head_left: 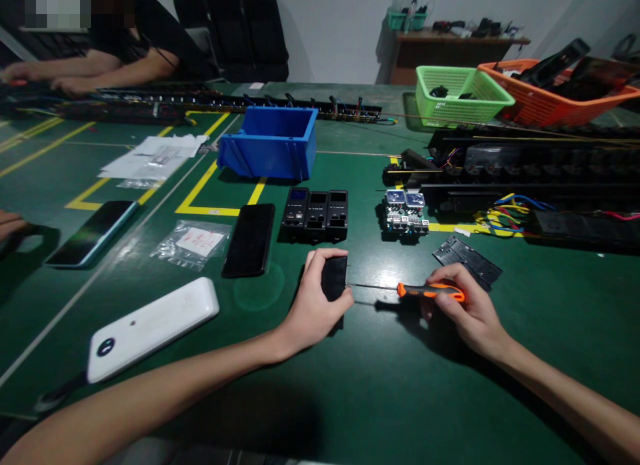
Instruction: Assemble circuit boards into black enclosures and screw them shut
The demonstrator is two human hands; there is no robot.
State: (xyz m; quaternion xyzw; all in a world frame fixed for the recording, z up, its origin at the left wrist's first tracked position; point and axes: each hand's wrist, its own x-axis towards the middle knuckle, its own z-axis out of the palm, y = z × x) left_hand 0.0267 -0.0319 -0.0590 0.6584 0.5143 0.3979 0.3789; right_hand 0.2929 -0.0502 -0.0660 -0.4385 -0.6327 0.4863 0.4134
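My left hand (pixel 316 298) grips a small black plastic housing (pixel 334 278) by its two ends, just above the green table. In my right hand (pixel 465 305) is a screwdriver (pixel 433 290) with an orange and black handle. Its thin shaft points left, and the tip meets the housing's right side. Beyond my left hand stand several black modules (pixel 316 213) with small screens, side by side. Two bare circuit boards (pixel 405 213) with displays lie to their right. A flat black cover (pixel 467 260) rests just past my right hand.
A blue bin (pixel 270 145) stands behind the modules. Left of my hand lie a black phone (pixel 249 240), a plastic bag (pixel 193 243), a white device (pixel 155 325) and another phone (pixel 95 233). Long black wired assemblies (pixel 520 165) and baskets (pixel 463 98) fill the back right. A person sits across, far left.
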